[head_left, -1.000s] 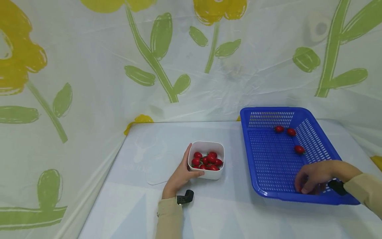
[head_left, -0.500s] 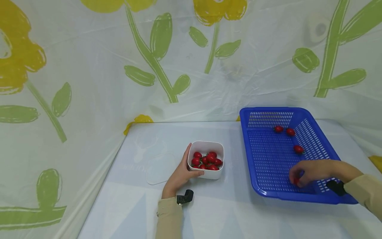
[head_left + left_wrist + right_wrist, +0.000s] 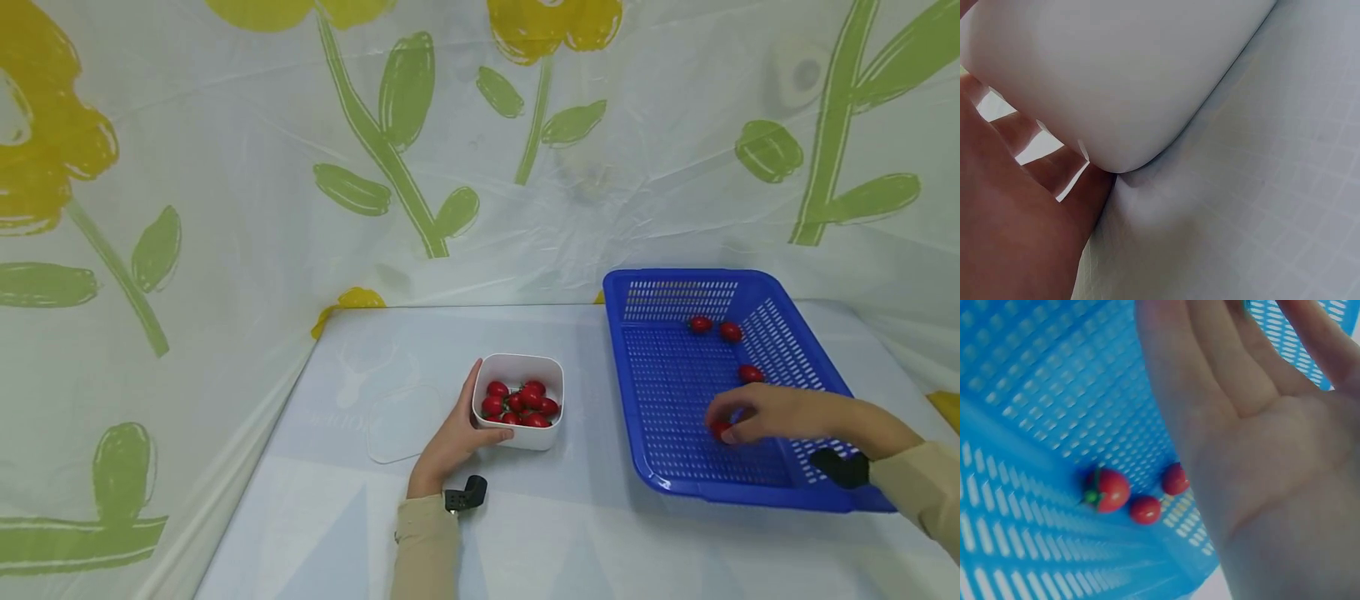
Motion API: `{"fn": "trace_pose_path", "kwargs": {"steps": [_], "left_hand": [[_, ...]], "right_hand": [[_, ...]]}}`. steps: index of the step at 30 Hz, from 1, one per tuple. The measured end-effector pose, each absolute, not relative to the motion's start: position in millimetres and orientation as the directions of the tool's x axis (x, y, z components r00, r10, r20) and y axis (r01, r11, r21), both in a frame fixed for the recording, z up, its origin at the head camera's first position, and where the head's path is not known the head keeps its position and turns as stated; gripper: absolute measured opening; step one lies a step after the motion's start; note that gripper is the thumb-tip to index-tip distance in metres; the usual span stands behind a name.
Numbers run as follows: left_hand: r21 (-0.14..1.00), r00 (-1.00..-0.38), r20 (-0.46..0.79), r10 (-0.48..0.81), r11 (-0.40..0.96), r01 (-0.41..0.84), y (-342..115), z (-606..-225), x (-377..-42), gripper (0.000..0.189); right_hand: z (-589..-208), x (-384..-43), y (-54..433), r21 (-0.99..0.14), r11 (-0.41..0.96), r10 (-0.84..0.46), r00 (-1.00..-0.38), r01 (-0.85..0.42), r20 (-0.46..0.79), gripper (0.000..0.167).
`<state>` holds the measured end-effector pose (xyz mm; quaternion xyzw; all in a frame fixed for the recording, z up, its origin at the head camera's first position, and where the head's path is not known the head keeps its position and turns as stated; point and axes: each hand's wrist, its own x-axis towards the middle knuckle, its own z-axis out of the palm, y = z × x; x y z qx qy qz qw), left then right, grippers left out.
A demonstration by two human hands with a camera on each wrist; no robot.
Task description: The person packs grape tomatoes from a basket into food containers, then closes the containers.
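A small white plastic box [image 3: 534, 439] with several cherry tomatoes [image 3: 531, 397] in it stands on the table. My left hand [image 3: 452, 440] holds it at its left side, thumb along the front wall and fingers behind. In the left wrist view the fingers reach around the box's smooth wall [image 3: 1116, 75]. Over the blue basket [image 3: 626, 400], my right hand [image 3: 787, 412] pinches a red cherry tomato [image 3: 720, 431] between thumb and fingers. Three other tomatoes [image 3: 1110, 489] lie by the basket's far and right walls; in the right wrist view the held one is hidden.
Left of the box, a flat clear lid [image 3: 405, 425] lies on the white table [image 3: 585, 517]. A flower-printed sheet [image 3: 247, 167] hangs behind and along the left side. The perforated basket has raised walls on all sides.
My right hand has lifted the pinched tomato from the basket's near right corner and moved left and away from me. The left hand and the box have stayed put.
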<state>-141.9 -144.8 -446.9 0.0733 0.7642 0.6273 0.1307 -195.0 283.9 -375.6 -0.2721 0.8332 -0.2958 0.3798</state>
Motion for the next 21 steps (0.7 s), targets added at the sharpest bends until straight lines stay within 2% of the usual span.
{"fn": "trace_pose_path", "kwargs": {"steps": [11, 18, 21], "left_hand": [[0.987, -0.958, -0.078, 0.276, 0.158, -0.035, -146.9, -449.2, -144.5, 0.103], [0.982, -0.959, -0.094, 0.268, 0.184, -0.045, -143.9, -450.6, -142.8, 0.102], [0.980, -0.960, -0.091, 0.267, 0.194, -0.039, -143.7, -449.5, -141.8, 0.101]], "right_hand": [[-363.1, -195.0, 248.2, -0.766, 0.577, -0.695, -0.663, -0.283, -0.278, 0.028], [-359.3, -189.3, 229.8, -0.839, 0.414, -0.772, -0.625, -0.354, -0.117, 0.030], [-357.4, -183.9, 221.1, -0.858, 0.377, -0.769, -0.634, -0.349, -0.080, 0.031]]}}
